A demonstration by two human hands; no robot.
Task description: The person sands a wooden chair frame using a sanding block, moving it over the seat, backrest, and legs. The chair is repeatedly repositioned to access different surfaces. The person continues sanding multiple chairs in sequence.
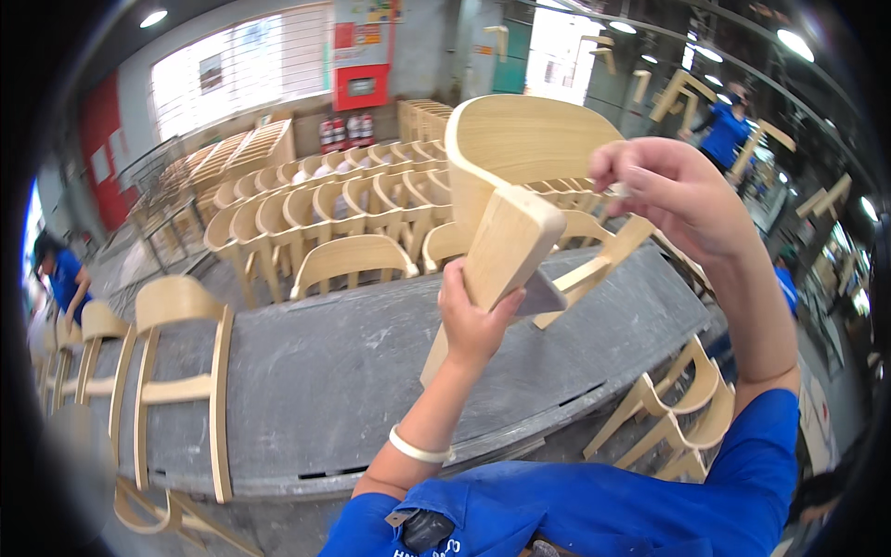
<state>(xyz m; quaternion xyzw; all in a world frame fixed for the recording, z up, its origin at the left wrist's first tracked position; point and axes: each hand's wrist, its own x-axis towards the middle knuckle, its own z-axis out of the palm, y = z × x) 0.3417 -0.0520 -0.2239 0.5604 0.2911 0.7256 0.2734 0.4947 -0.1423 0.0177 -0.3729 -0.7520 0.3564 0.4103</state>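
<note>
A pale wooden chair frame [515, 237] with a curved backrest stands tilted on the grey worktable, its arm end toward me. My left hand [473, 316] is wrapped round the wooden post below that arm end, thumb on the right side. A flat grey piece [546, 293] shows beside the left thumb; whether the hand holds it, I cannot tell. My right hand [682, 190] is raised in front of the backrest's right end, its fingers curled together. Something small and whitish shows at those fingertips, too small to name.
Under the frame lies the long grey worktable [316, 381]. More chair frames [181, 390] rest along its left end, and rows of them [325, 209] stand behind it. Stacked frames [682, 408] are at the lower right. Co-workers in blue [63, 274] are at far left and right.
</note>
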